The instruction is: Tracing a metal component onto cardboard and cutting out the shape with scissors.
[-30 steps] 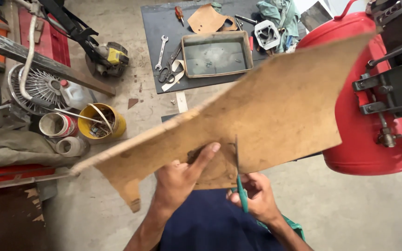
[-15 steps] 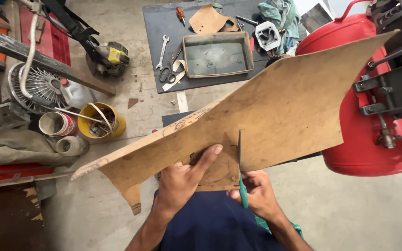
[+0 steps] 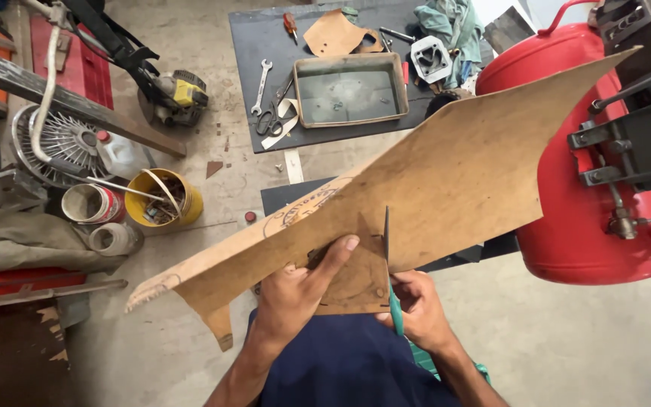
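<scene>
Brown sheet [image 3: 446,181]: a large, irregular piece of thin board-like material, held up in the air in front of the person, tilted, its long point rising to the upper right and a ragged tip reaching lower left. A blade of the scissors [image 3: 387,256] stands upright through its lower edge; the green handle shows below.

Left hand [image 3: 295,298]: closed on the lower edge of the sheet, thumb laid across its upper face, just beside the blade.

Right hand [image 3: 416,309]: closed around the green scissors handle, below the sheet and close to the left hand.

Surroundings: a red tank [image 3: 566,226] stands behind the sheet on the right, with dark metal machine parts against it. On the concrete floor [image 3: 551,339], farther off, a dark mat [image 3: 258,45] carries a shallow metal tray [image 3: 348,92], a wrench [image 3: 261,84], a screwdriver, a second pair of scissors and a cut scrap of the same brown material. To the left stand a yellow bucket [image 3: 161,197], tins, a wire fan guard [image 3: 58,139] and a white jug
</scene>
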